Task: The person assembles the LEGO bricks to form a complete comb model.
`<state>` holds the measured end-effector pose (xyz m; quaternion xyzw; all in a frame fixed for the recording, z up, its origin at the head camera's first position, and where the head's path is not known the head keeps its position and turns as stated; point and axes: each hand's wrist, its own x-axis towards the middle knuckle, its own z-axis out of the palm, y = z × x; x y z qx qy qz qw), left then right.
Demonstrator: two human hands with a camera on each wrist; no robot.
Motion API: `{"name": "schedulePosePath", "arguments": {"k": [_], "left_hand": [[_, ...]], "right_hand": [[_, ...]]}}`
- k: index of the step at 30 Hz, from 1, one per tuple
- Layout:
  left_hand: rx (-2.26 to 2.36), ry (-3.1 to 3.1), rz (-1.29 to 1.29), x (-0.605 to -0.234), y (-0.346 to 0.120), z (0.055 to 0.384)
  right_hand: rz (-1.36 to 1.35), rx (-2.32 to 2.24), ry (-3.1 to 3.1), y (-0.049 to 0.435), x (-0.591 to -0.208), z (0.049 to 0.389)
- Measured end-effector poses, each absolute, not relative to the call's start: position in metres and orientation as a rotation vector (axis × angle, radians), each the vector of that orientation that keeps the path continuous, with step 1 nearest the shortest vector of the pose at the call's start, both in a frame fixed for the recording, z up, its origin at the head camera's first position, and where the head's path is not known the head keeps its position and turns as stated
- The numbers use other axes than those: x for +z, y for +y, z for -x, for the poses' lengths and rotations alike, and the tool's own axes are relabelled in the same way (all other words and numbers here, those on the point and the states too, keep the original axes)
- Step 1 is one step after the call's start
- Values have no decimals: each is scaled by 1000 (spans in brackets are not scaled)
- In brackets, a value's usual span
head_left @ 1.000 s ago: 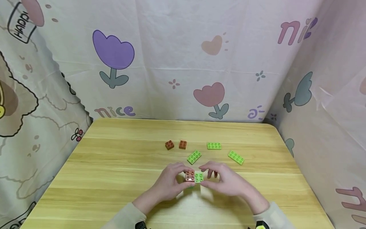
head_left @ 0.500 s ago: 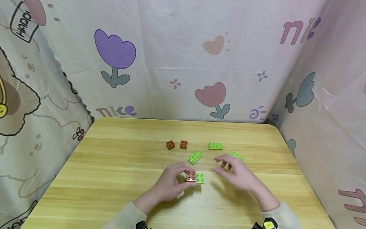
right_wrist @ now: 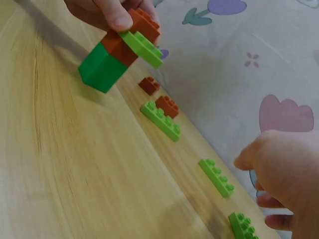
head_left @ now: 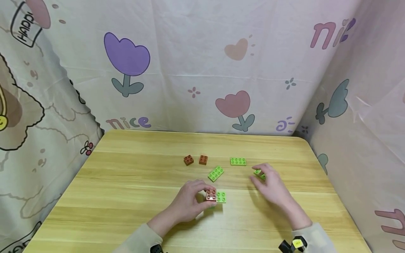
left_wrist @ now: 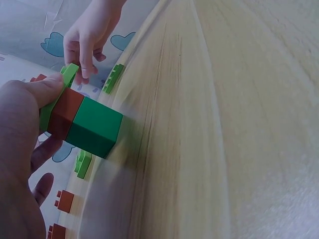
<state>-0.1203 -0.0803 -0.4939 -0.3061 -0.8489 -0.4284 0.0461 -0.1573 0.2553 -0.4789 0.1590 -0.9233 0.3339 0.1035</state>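
A small stack [head_left: 211, 195] of toy bricks is held over the near middle of the wooden table [head_left: 126, 168]. Its base is formed by a dark green block [left_wrist: 94, 127], smooth-sided and glossy; on this a brown block [left_wrist: 66, 113] is set, then a light-green plate [head_left: 221, 197], and above that a studded brown brick [right_wrist: 144, 25]. The plate is extended to the right past the brown pieces, with four studs left exposed. The stack is gripped by the left hand [head_left: 186, 202], thumb and fingers clamped on its upper part; whether the base is touched by the table cannot be told. The right hand [head_left: 274, 186] is held at the rightmost loose plate [head_left: 263, 177], thumb and forefinger apart on either side of it; contact cannot be confirmed. Beyond the stack are seen two more green plates, one slanted [head_left: 216, 174] and one straight [head_left: 238, 161], and two small brown bricks [head_left: 196, 160].

Compared with one second earlier, the right hand has been moved from beside the stack to the rightmost plate, which is now partly covered. The stack, the left hand's grip and the loose pieces are left essentially unchanged.
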Motion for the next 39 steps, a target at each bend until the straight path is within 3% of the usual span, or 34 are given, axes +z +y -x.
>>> {"name": "schedulePosePath", "arguments": {"k": [12, 39], "left_hand": [[-1310, -2598, 939, -492, -81, 120], [-1324, -2600, 936, -490, -82, 120]], "right_hand": [[-234, 887, -2800, 273, -497, 168], [-162, 791, -2796, 284, -508, 170]]}}
